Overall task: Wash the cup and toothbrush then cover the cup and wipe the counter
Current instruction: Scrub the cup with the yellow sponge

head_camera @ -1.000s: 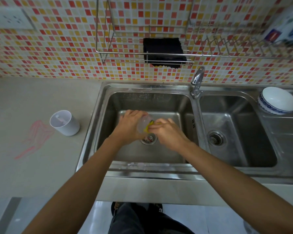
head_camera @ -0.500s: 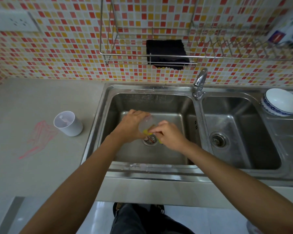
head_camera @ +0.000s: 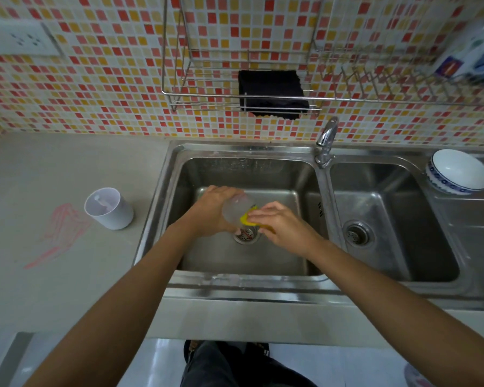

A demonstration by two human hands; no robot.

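Mosaic tile in red and yellow backs a steel double sink [head_camera: 235, 150], and the work sits low in its left basin. The left hand [head_camera: 207, 215] is wrapped round a clear cup [head_camera: 235, 209], tipped on its side above the drain [head_camera: 246, 236]. The right hand [head_camera: 284, 227] holds a yellow piece [head_camera: 246, 219] against the cup's mouth; sponge or toothbrush, I cannot tell.

Compared with 1 second ago, the 2 hands have eased apart: the right fingers have drawn out of the cup and more yellow shows. I judge the scrub of the inside to be nearly over, with a rinse to follow, though the tap [head_camera: 326, 139] shows no stream.

On the surface [head_camera: 53, 169] to the left, well apart from the basin, stands a white tumbler [head_camera: 109, 209] beside red smears [head_camera: 58, 233], which probably await the wipe. A dark cloth [head_camera: 271, 93] hangs in the wall rack [head_camera: 207, 99].
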